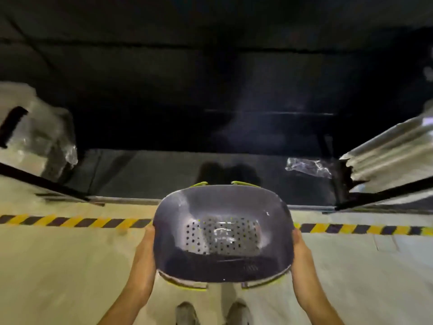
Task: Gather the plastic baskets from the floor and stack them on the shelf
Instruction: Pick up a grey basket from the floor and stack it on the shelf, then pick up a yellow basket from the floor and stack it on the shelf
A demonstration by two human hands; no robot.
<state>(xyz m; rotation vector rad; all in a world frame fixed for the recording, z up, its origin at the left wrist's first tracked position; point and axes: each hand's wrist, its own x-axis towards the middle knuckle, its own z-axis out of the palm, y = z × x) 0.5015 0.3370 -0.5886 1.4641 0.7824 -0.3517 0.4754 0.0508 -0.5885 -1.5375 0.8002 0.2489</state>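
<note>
Your shoes (187, 313) show at the bottom edge, on the pale floor. Just above them your left hand (146, 249) grips the left side of the plastic basket (222, 233) and your right hand (301, 252) grips the right side. Both are clamped on it, with the fingers mostly hidden behind its wall.

The basket is dark purple with lime-green handles (185, 286), and its perforated base is turned towards you. It is off the floor, held over the hazard tape (70, 222) and just short of the front edge of the shelf (164, 170).

The shelf is dark. A scrap of clear plastic (309, 168) lies on it to the right. A film-wrapped bundle (35, 130) sits at far left, and a stack of wrapped pale goods (386, 151) at far right.

By my reading, you have picked up this basket but not yet placed it. I see no baskets on the shelf, and none on the visible floor, so I can't tell how many remain.

No brand or label is legible; a faint mark low on the basket is too blurred to read.
</note>
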